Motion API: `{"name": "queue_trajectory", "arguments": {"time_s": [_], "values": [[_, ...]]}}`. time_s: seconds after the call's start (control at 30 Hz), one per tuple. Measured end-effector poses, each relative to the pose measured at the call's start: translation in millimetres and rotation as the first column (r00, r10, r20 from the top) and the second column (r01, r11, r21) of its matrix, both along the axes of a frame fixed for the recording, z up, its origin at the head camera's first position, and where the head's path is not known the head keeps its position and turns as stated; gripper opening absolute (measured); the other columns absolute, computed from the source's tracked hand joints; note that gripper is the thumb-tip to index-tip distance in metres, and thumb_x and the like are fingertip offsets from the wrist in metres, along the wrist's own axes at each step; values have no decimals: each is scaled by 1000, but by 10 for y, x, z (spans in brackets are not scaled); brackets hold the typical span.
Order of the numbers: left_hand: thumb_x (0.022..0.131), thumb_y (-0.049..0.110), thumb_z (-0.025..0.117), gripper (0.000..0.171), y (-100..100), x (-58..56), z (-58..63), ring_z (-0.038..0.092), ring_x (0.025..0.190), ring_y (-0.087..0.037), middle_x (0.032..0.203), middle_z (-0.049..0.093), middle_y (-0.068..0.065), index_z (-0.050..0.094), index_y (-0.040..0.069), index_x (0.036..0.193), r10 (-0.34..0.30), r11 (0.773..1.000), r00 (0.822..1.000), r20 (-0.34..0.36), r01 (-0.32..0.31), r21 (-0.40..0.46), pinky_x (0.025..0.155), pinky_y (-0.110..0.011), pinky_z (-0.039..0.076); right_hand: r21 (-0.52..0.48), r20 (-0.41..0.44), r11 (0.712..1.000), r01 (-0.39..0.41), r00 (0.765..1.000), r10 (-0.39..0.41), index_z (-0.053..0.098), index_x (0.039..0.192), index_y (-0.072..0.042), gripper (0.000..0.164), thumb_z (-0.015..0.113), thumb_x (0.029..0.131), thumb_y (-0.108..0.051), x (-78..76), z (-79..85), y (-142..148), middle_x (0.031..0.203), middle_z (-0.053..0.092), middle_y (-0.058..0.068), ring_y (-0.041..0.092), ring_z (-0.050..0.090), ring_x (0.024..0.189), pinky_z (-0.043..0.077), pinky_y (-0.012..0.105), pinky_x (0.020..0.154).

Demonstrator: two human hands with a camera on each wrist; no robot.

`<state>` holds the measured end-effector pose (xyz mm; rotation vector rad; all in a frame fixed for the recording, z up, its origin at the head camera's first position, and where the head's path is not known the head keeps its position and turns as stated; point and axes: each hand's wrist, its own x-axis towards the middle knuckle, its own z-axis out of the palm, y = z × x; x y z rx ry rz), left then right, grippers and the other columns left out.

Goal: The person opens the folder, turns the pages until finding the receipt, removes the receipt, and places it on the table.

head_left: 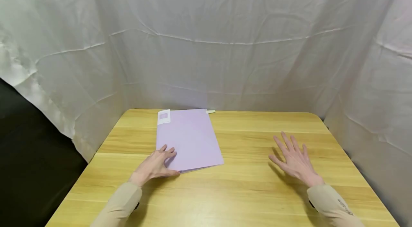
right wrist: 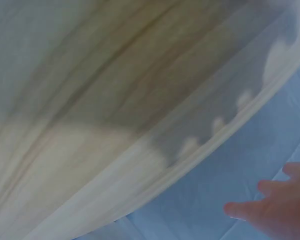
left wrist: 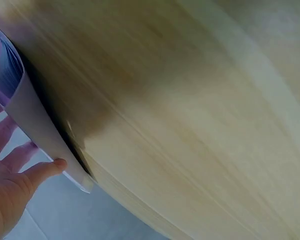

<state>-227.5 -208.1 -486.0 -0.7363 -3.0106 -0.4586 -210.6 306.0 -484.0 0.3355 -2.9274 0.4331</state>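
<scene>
My left hand (head_left: 154, 164) rests over the near left corner of a light purple document folder (head_left: 190, 137). Its fingers lie spread on the cover, and the thumb is at the near edge. The left wrist view shows pages (left wrist: 7, 70) inside the folder and the thumb (left wrist: 45, 170) touching its pale side. The folder lies closed, a white label (head_left: 164, 116) on its far left corner and a pale tab (head_left: 210, 111) at its far right. Well to the right, my right hand (head_left: 294, 161) hovers palm down above the table with fingers splayed, holding nothing.
The wooden table (head_left: 244, 195) has rounded far corners. Light grey fabric (head_left: 225, 41) hangs behind it and on both sides. A black area (head_left: 32, 155) shows at the left beside the table.
</scene>
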Motion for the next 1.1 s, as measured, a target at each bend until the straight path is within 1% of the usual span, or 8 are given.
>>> {"name": "queue_trajectory", "arguments": {"time_s": [0.1, 0.2, 0.4, 0.63, 0.77, 0.93, 1.0, 1.1], "values": [[71, 55, 85, 81, 12, 8, -5, 48, 138, -48, 142, 60, -15, 66, 6, 131, 4, 1000, 1000, -3, -4, -14, 110, -62, 44, -3, 20, 1000, -3, 1000, 3, 18, 163, -24, 81, 54, 97, -57, 11, 5, 4, 170, 10, 16, 51, 9, 153, 5, 84, 111], [71, 55, 85, 79, 24, 12, -4, 50, 136, -48, 141, 61, -15, 67, 7, 130, -9, 1000, 1000, -1, 9, -26, 109, -62, 45, -5, 39, 1000, -3, 999, 3, 18, 163, -23, 82, 53, 98, -58, 21, -5, 6, 171, 6, 14, 51, 7, 154, 4, 84, 111], [73, 51, 85, 73, 96, 23, 10, 54, 133, -46, 138, 65, -14, 69, 6, 128, -87, 996, 996, -22, 86, -24, 109, -59, 47, 2, 62, 1000, -7, 998, 7, 17, 163, -22, 83, 53, 97, -58, 41, -14, 14, 171, 3, 13, 50, 7, 154, 5, 84, 112], [76, 51, 83, 71, 251, 31, 36, 53, 135, -44, 140, 63, -12, 68, 6, 129, -161, 986, 987, 1, 161, -32, 110, -56, 47, -2, 100, 1000, -29, 995, 29, 17, 163, -23, 82, 53, 98, -59, 59, 14, -7, 171, 8, 16, 52, 9, 153, 7, 84, 111], [76, 54, 81, 72, 363, 40, 42, 52, 136, -43, 142, 62, -11, 67, 8, 131, -197, 979, 980, 12, 198, -40, 111, -56, 46, -48, 114, 996, -71, 991, 76, 24, 161, -16, 79, 56, 99, -52, 57, 14, -34, 168, 14, 21, 55, 14, 150, 11, 86, 108], [77, 56, 80, 74, 514, 79, 40, 50, 138, -42, 144, 61, -8, 66, 10, 133, -240, 970, 970, 28, 241, -36, 110, -58, 45, -101, 89, 983, -153, 983, 162, 36, 154, -2, 72, 62, 98, -39, 35, -13, -66, 162, 26, 30, 60, 23, 145, 20, 85, 106], [77, 56, 80, 73, 575, 96, 35, 50, 139, -41, 144, 60, -6, 66, 11, 133, -260, 965, 965, 29, 261, -33, 110, -58, 46, -125, 90, 976, -178, 978, 190, 38, 153, 0, 70, 63, 98, -36, 28, -32, -82, 160, 29, 32, 61, 23, 144, 21, 83, 108], [77, 56, 80, 73, 662, 123, 29, 48, 142, -38, 144, 60, -4, 66, 12, 133, -288, 957, 957, 31, 289, -33, 112, -57, 45, -175, 122, 964, -199, 967, 222, 40, 152, -1, 68, 63, 98, -35, 24, -64, -111, 160, 28, 32, 61, 22, 145, 19, 81, 111]]}}
